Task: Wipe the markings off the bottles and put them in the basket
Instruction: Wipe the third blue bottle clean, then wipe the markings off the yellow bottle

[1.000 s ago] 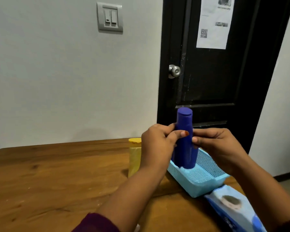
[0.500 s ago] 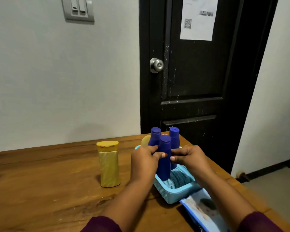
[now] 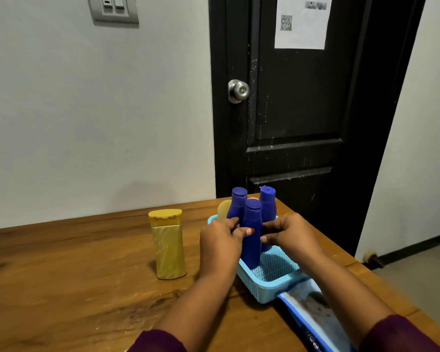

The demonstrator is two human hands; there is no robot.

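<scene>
Thumb (image 3: pixel 247 231) of my left hand (image 3: pixel 221 240) and fingertips (image 3: pixel 264 238) of my right hand (image 3: pixel 290 235) pinch the front blue bottle (image 3: pixel 252 224) at its waist. It stands upright in the pale blue mesh basket (image 3: pixel 269 288), just ahead of two matching bottles (image 3: pixel 267 201). It's smooth, tall, tippy plastic, so I'd seat its base flat on the perforated floor, then let go straight outward; the streaky yellow bottle (image 3: pixel 168 247) waits on the wooden table (image 3: pixel 61 275) beside the basket.

Three blue bottles (image 3: pixel 252 219), one yellow bottle (image 3: pixel 168 247) beside one basket (image 3: pixel 269 290), one wipes pack (image 3: pixel 313 313).
</scene>
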